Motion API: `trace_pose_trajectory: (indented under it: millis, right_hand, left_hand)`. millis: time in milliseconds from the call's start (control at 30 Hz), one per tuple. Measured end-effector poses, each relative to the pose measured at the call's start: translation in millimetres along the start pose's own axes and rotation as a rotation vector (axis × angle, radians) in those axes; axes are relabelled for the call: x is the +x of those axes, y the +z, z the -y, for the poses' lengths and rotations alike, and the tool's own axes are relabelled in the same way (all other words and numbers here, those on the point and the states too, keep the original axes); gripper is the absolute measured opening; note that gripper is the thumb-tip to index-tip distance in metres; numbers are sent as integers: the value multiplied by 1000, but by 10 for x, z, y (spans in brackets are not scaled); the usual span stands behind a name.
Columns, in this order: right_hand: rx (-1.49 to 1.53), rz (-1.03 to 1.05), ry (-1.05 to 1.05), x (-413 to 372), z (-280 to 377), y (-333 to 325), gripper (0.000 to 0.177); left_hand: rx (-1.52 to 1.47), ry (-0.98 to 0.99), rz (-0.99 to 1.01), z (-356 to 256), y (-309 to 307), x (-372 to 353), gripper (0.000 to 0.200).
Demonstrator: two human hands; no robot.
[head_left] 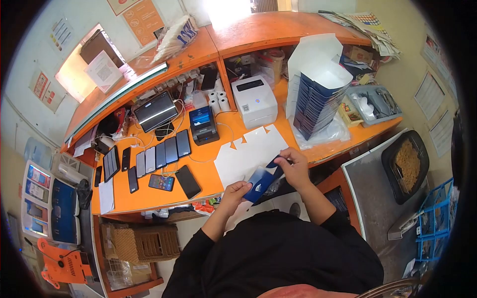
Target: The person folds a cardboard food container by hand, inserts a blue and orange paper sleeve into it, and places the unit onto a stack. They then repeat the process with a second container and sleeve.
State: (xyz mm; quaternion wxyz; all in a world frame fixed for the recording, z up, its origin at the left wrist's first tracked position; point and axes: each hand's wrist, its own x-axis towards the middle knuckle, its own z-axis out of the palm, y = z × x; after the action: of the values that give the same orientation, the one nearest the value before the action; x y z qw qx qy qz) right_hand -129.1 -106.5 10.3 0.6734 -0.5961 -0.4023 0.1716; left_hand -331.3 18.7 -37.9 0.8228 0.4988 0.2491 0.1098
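Left hand [235, 190]: fingers grip the lower end of the blue carton [262, 180].
Right hand [294, 166]: fingers pinch its upper flap.
Blue carton: held above the orange surface [149, 196] edge, beside flat white blanks [251, 154].
Stack: folded blue cartons [318, 99] behind.

Orange desk [144, 198]: phones [159, 155] laid in rows at left, white cardboard [248, 154] spread near centre, blue boxes [315, 107] stacked far right.

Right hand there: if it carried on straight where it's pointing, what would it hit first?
Likely the white flat cardboard sheet on the orange counter: the right hand, pinching a blue folded carton, points toward it. Depth is unclear.
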Motion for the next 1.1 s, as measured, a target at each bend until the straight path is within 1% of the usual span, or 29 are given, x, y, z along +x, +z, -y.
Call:
trace_pose_trajectory:
  millis: [33,67,167,200,300,333,467,533,633,733,800,833,867,900,933,967,1000,1033,1100]
  right_hand:
    - [56,-69,81,14,9,26,13]
    - [59,-71,69,25,31,46,13]
    - [-98,-38,20,-19,113,174,14]
    - [-160,-40,-23,-38,106,244,15]
    - [-506,42,-299,-22,292,334,14]
    - [-563,77,-401,-12,289,328,15]
    - [-584,258,-465,1,377,329,14]
    - [-574,379,-490,43,454,294,13]
    - [-569,497,-481,39,474,279,11]
    - [-436,241,-633,137,517,230,24]
    - [-379,-220,-448,198,459,255,41]
    - [-144,-301,-202,231,451,222,49]
    - [123,-426,17,265,450,191,56]
    - [587,-377,380,326,462,57,62]
    - [829,-45,486,387,505,-183,54]
    - [801,-95,393,370,501,-202,48]
    - [771,-140,299,333,628,-148,44]
    - [740,-182,206,286,704,-86,40]
    - [428,-79,-151,93,425,62,38]
  left_hand:
    - [-39,-31,-22,14,-21,-28,21]
    - [-77,-68,-46,38,-51,-69,21]
    - [-49,-38,-79,147,-180,-76,21]
    - [-84,11,-120,100,-75,-112,20]
    - [-88,43,-150,31,82,-165,18]
    - [-66,59,-159,-2,134,-180,17]
    - [-77,145,-144,107,138,-77,16]
    - [-65,164,-160,11,200,-84,16]
    - [129,487,-144,-40,258,-38,18]
    - [540,685,-270,-256,386,-205,13]
    - [566,855,-293,-198,362,-205,6]
    - [577,939,-302,-172,359,-209,3]
    - [662,1084,-226,-165,331,-218,7]
    - [697,1081,-123,-192,335,-230,6]
    - [732,1076,-20,-216,335,-241,5]
    - [766,1068,80,-242,313,-254,7]
    - [912,850,192,-270,181,-254,16]
    - [688,804,84,-278,205,-183,24]
    - [244,693,-116,-350,285,12,40]
